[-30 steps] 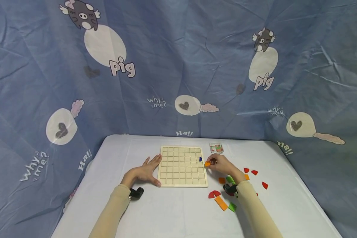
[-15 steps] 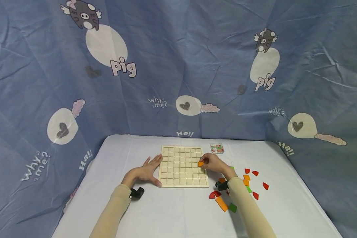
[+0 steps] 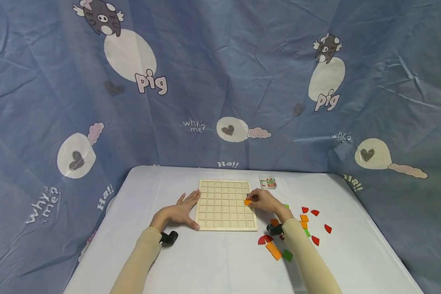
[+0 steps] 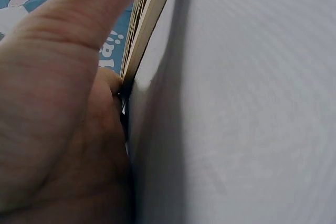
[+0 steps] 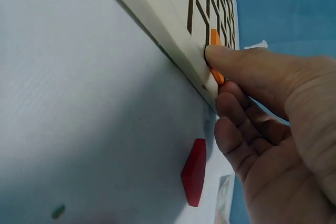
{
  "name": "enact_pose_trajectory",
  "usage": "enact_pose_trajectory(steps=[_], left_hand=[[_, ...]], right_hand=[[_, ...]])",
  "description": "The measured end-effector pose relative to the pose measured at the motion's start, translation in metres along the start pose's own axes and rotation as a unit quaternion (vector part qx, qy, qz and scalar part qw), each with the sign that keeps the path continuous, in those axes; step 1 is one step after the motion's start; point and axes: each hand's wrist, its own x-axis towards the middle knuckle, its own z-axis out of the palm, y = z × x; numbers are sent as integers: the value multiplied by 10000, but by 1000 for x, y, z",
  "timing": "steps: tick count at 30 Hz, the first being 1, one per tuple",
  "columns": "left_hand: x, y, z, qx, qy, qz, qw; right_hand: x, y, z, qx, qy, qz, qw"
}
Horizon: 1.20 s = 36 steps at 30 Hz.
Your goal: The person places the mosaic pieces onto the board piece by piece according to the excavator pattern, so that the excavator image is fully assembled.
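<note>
Item: small orange flat tile (image 3: 248, 202), pinched in your right hand (image 3: 263, 201) at the right edge of the pale wooden grid board (image 3: 226, 205). Square it over one cell before pressing. Left hand (image 3: 179, 212): flat, fingers spread, bracing the board's left edge on the table (image 3: 213, 261).

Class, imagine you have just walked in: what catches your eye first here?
The wooden grid board at the table's centre, where the right hand pinches an orange tile at its right edge. The left hand lies flat against its left side. Coloured tiles lie scattered to the right.
</note>
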Motion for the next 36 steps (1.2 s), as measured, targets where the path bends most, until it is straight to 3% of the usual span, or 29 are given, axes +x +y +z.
enact_pose_trajectory(steps=[13,21,27,36], left_hand=[[-2,2,-1,-58,4,15,10000],[-4,5,-2,-106,24,72,9999],[-4,4,-3,-25,6,13,10000],[-3,2,-2,121,-18,0,9999]], right_hand=[[-2,1,1,-114,186,116,9997],[-22,7,-15,173,391,380,9984],[-43,22,-34,347,492,723,9956],[-71,59,-50,133,593,1238,9904]])
